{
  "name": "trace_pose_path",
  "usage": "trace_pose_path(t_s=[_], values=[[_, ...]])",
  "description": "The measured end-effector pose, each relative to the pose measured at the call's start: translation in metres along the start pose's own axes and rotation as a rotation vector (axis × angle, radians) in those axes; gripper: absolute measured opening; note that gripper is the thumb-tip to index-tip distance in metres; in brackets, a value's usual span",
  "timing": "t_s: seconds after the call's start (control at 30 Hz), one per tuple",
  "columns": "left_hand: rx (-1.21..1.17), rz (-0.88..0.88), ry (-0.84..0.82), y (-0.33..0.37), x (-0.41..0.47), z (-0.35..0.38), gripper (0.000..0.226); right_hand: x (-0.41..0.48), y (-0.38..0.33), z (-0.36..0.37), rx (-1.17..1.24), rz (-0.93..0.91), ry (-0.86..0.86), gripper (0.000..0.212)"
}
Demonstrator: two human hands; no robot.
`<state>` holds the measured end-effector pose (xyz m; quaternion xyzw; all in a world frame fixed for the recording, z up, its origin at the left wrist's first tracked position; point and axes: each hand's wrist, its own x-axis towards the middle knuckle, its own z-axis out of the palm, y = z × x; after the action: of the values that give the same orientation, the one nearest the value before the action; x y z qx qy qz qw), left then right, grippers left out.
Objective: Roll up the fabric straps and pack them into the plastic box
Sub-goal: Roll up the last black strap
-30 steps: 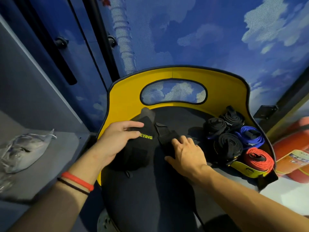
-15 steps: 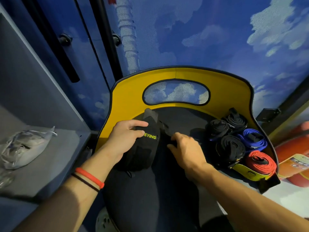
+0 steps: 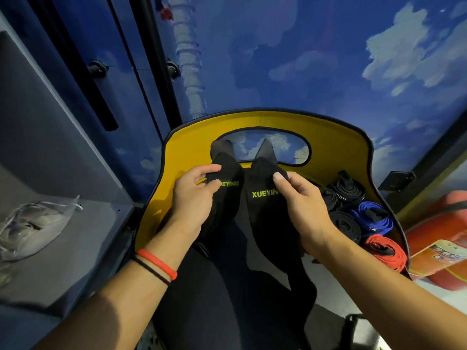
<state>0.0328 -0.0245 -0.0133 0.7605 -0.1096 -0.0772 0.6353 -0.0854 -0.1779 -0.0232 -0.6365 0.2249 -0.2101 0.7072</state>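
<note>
Two black fabric pieces with green lettering are held up over the black seat of a yellow-backed chair [image 3: 182, 147]. My left hand [image 3: 194, 198] pinches the left black piece [image 3: 227, 173] by its upper edge. My right hand [image 3: 300, 205] pinches the right black piece [image 3: 262, 210], which hangs down toward my lap. On the right side of the seat lie several rolled straps: black rolls [image 3: 346, 223], a blue roll [image 3: 374, 215] and a red roll [image 3: 384, 251]. No plastic box is visible.
A grey shelf [image 3: 75, 248] on the left carries a clear plastic bag [image 3: 32, 223]. Behind the chair is a blue wall painted with clouds and a cabinet door with black handles [image 3: 97, 69]. A red cylinder with a label [image 3: 439, 238] lies at the right.
Both hands rose from the seat, each lifting one black piece; the two pieces have come apart and are now held up side by side in front of the chair back.
</note>
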Motion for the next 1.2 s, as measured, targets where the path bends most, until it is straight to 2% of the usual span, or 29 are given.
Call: trace_pose_path(t_s=[0.17,0.6,0.8,1.0,1.1,1.2], values=[[-0.097,0.054,-0.063,0.002,-0.011,0.024,0.025,0.009,0.000,-0.002,0.173,0.048,-0.014,0.021],[-0.255,-0.002,-0.120,0.005,-0.021,0.052,0.025,0.014,0.001,0.002,0.266,0.052,0.033,0.024],[-0.348,-0.054,-0.152,0.008,-0.027,0.055,0.024,0.018,0.002,0.004,0.231,-0.020,0.219,0.018],[-0.277,-0.028,-0.162,0.005,-0.030,0.054,0.013,0.018,0.003,0.004,0.211,-0.038,0.253,0.014],[-0.122,0.044,-0.173,0.004,-0.029,0.052,0.023,0.018,0.002,0.004,0.147,-0.084,0.265,0.012],[-0.115,0.020,-0.174,0.010,-0.026,0.047,0.028,0.021,-0.001,0.002,0.045,-0.135,0.243,0.014]])
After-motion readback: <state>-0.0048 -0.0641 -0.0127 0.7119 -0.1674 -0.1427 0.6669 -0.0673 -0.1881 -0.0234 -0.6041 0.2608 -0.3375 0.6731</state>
